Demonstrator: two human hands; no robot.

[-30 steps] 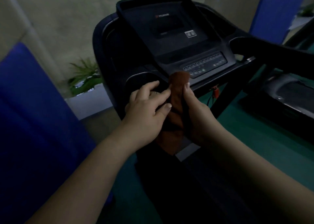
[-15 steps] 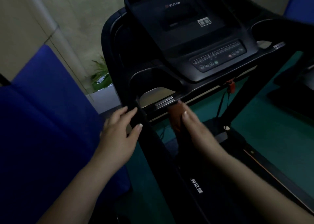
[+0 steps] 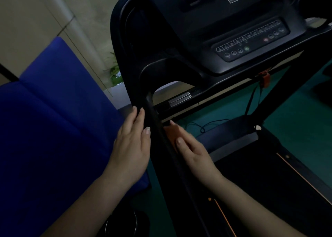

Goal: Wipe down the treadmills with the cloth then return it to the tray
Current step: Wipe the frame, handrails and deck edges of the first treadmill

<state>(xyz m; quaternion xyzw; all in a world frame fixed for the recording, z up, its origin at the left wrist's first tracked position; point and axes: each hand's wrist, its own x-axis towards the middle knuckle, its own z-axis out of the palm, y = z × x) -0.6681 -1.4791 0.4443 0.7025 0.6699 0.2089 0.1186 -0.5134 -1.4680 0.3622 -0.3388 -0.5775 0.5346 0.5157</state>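
A black treadmill fills the view, its console with round buttons at the upper right. Its left handrail runs down between my two hands. My left hand rests on the outer side of the rail with straight fingers. My right hand presses a brown cloth against the rail's inner side; only a small patch of the cloth shows under the fingers. The running belt lies below at the right.
A blue padded panel stands close on the left. A potted plant sits by the pale wall behind it. A red safety key and black cables hang under the console above green floor.
Both hands have come down from the console edge to the left handrail, the cloth moving down with my right hand. The view has tilted downward and closer.
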